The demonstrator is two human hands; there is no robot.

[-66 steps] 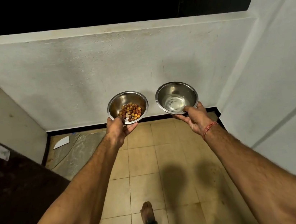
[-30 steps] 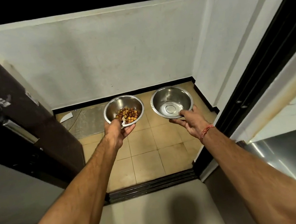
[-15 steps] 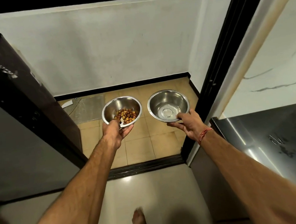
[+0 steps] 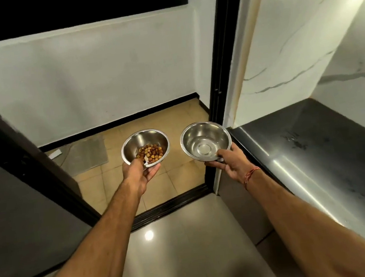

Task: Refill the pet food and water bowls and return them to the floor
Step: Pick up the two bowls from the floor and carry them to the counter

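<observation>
Two steel bowls carried out in front, one per hand: food bowl (image 4: 145, 148) with a small heap of kibble (image 4: 150, 153) pinched at its near rim by the left hand (image 4: 140, 172), thumb inside and fingers (image 4: 152, 174) beneath; water bowl (image 4: 205, 141) gripped the same way by the right hand (image 4: 229, 164). Backed away from the balcony floor (image 4: 177, 174) over the last two seconds, now inside over the dark door sill (image 4: 172, 206), steel table (image 4: 323, 159) just right of the right fingers. Probably heading to refill; nothing topped up yet.
</observation>
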